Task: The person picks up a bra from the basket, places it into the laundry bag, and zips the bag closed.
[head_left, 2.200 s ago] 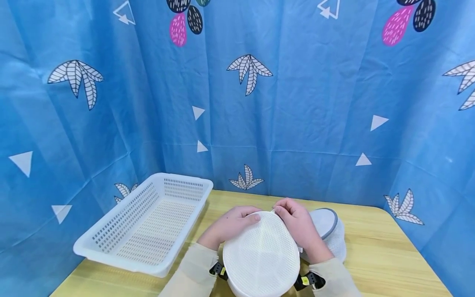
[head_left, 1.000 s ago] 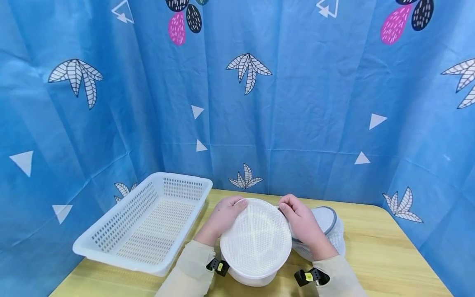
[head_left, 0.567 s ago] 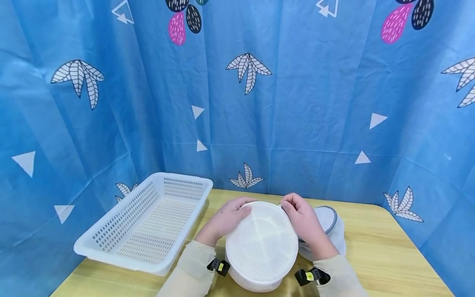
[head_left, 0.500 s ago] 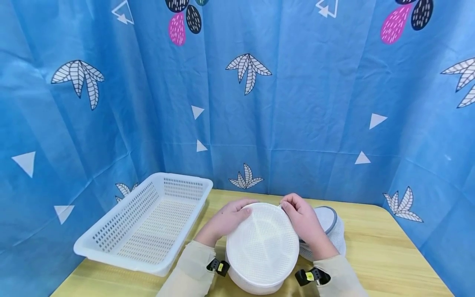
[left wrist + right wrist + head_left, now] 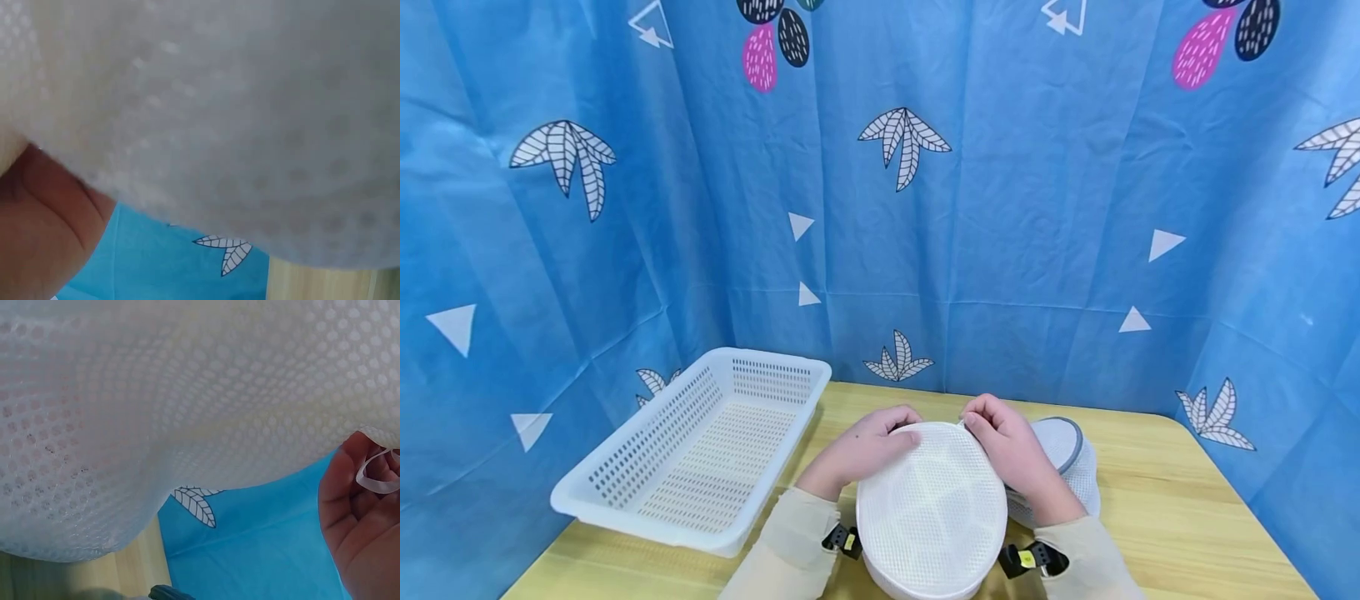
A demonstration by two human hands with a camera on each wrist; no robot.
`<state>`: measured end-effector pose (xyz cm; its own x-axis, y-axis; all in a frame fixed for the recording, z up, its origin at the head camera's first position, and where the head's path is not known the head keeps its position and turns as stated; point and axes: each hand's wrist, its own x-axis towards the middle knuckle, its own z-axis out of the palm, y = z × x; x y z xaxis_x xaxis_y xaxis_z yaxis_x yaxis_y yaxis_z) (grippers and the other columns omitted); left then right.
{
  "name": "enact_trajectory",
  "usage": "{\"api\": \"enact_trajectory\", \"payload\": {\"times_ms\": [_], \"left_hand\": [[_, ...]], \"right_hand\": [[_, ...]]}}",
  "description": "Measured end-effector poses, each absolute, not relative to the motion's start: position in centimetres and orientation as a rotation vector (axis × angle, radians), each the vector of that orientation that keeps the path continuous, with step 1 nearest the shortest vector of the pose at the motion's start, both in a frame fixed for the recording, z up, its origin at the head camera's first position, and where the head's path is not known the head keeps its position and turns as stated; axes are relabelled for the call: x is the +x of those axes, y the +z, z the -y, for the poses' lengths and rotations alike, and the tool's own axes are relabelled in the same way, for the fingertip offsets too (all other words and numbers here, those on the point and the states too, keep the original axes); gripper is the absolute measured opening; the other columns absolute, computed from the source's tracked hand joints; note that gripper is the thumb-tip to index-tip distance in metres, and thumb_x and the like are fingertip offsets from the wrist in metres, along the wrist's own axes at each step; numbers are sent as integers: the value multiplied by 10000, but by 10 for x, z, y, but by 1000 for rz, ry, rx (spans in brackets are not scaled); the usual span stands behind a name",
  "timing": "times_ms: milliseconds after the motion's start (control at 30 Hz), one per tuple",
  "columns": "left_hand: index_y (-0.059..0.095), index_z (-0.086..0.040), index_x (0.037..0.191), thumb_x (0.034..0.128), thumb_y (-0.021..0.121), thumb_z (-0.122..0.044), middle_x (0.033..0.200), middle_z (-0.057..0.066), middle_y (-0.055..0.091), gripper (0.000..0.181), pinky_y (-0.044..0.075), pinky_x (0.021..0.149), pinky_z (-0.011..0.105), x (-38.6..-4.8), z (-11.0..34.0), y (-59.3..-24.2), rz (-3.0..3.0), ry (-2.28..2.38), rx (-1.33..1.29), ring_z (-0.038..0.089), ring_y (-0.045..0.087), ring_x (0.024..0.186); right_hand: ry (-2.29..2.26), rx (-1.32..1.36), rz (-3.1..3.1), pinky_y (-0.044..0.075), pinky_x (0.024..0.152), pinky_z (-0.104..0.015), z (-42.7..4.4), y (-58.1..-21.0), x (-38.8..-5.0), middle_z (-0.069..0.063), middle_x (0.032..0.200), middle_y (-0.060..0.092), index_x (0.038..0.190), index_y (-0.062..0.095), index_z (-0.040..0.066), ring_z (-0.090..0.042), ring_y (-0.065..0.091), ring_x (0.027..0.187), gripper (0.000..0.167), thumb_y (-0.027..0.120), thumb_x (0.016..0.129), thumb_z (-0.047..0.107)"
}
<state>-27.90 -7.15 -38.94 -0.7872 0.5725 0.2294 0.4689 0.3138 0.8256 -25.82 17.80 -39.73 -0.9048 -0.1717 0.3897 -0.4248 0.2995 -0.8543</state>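
A round white mesh laundry bag (image 5: 932, 508) is held up over the near part of the table, its flat circular face tilted toward me. My left hand (image 5: 872, 446) grips the upper left rim, thumb on the face and the other fingers behind it. At the upper right rim, my right hand (image 5: 1006, 442) pinches the edge at a small tab, too small to identify. The right wrist view shows the bag's honeycomb mesh (image 5: 250, 394) close up and a thin white loop (image 5: 375, 482) by the curled fingers. Mesh hides most of the left hand (image 5: 50, 231) in its wrist view.
Behind the right forearm lies a second mesh bag (image 5: 1078, 479) with a grey-edged round end. A white perforated plastic basket (image 5: 692, 467) stands on the left of the wooden table (image 5: 1187, 500). Blue patterned curtain (image 5: 1037, 208) encloses the back and sides.
Over the last second the bag's face has sunk slightly toward me and shifted right. The left hand went with it; the right hand stays pinched at the rim. Basket and second bag have not moved.
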Motion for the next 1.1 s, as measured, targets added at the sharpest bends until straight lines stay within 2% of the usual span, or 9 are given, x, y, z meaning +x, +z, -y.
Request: {"api": "enact_trajectory", "payload": {"times_ms": [133, 200, 433, 567, 833, 1100], "left_hand": [[644, -205, 1005, 1007, 603, -259, 956, -45, 638, 68, 485, 800, 347, -277, 67, -390, -2489, 1450, 983, 147, 592, 905], [644, -209, 1026, 1004, 605, -269, 976, -56, 640, 75, 482, 824, 353, -276, 66, -391, -2494, 1442, 981, 141, 594, 926], [646, -260, 1285, 1019, 594, -338, 1235, -105, 633, 282, 459, 978, 388, -276, 66, -391, -2466, 1430, 1045, 116, 587, 1108], [638, -275, 1347, 1022, 594, -358, 1320, -108, 615, 338, 436, 1024, 408, -275, 68, -393, -2466, 1401, 1074, 114, 564, 1169], [626, -334, 1383, 1021, 613, -332, 1357, -148, 609, 362, 409, 1071, 383, -275, 67, -390, -2445, 1388, 1111, 75, 546, 1241], [688, -309, 1300, 1031, 598, -306, 1272, -147, 655, 283, 424, 1043, 361, -277, 63, -392, -2443, 1399, 1095, 79, 583, 1157]], "right_hand": [[1663, 576, 2354, 528, 636, -330, -177, -398, -257, -103, 874, 604, 1000, 623, 78, -226, 604, 715, 172, 551, 1063, 222], [1676, 563, 2362, 527, 639, -327, -176, -398, -256, -106, 877, 599, 1004, 620, 80, -229, 604, 719, 166, 547, 1065, 216], [1659, 579, 2392, 526, 647, -330, -174, -401, -257, -109, 892, 599, 998, 626, 82, -241, 605, 734, 183, 543, 1067, 230], [1653, 626, 2402, 530, 666, -331, -170, -403, -258, -98, 912, 601, 1006, 631, 105, -241, 606, 766, 186, 541, 1068, 255], [1665, 642, 2405, 547, 679, -341, -170, -400, -258, -89, 963, 618, 1007, 637, 143, -254, 631, 794, 160, 538, 1070, 253], [1658, 663, 2417, 553, 669, -339, -173, -400, -258, -85, 963, 629, 998, 637, 127, -242, 634, 768, 157, 543, 1068, 231]]}}
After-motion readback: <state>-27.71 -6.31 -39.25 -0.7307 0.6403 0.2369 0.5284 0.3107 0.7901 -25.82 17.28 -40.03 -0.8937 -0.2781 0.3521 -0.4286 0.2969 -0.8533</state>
